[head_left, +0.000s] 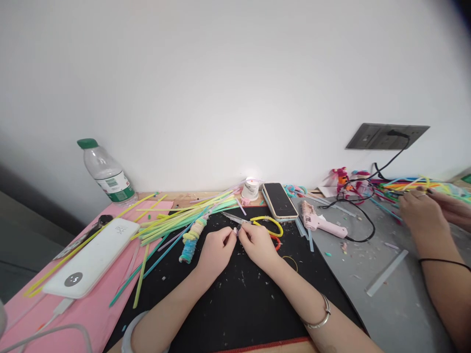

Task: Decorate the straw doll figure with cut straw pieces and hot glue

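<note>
Over the black mat (235, 304), my left hand (218, 249) and my right hand (257, 245) meet with fingers pinched together. Something small and pale shows at the fingertips, too small to name. Scissors (267, 224) with yellow and orange handles lie just behind my right hand, partly covered by it. Left of my left hand rests a fuzzy coil (191, 241) of yellow, cream and blue pipe cleaner. Behind it spreads a loose bundle of pipe cleaners (165, 226) in yellow, green, blue and lilac.
A white power bank (91, 257) lies on pink paper (105, 314) at left, near a bottle (108, 171). A phone (280, 200), a paper cup (250, 189) and a corded pink glue gun (322, 221) stand or lie behind. Another person's hands (423, 211) work at right.
</note>
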Tool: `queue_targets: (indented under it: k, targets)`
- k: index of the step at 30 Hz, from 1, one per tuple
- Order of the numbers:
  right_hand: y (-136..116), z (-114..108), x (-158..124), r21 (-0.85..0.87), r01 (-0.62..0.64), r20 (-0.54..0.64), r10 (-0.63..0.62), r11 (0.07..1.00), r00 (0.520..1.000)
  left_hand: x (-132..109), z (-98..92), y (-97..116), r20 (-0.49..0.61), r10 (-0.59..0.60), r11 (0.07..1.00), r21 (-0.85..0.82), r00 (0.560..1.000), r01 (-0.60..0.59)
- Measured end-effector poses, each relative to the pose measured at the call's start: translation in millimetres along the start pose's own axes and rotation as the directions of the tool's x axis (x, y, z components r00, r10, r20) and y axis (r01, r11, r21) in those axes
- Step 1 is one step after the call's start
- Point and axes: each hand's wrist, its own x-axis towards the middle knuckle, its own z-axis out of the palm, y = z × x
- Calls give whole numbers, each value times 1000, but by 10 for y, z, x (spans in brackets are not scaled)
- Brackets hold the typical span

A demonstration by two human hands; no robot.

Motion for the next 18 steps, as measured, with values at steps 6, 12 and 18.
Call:
queue_targets:
  k: [6,12,18]
  targets:
    - [-14,-14,0,-171,19,39,-13,985,999,8,8,-21,18,23,984,175,1000,-26]
    - [-42,-48,-11,-313,28,80,-3,949,997,0,2,-24,45,43,961,272,998,-53]
    - [-23,-77,1,-260,15,57,-1,965,998,12,-17,-27,17,31,987,155,999,-33]
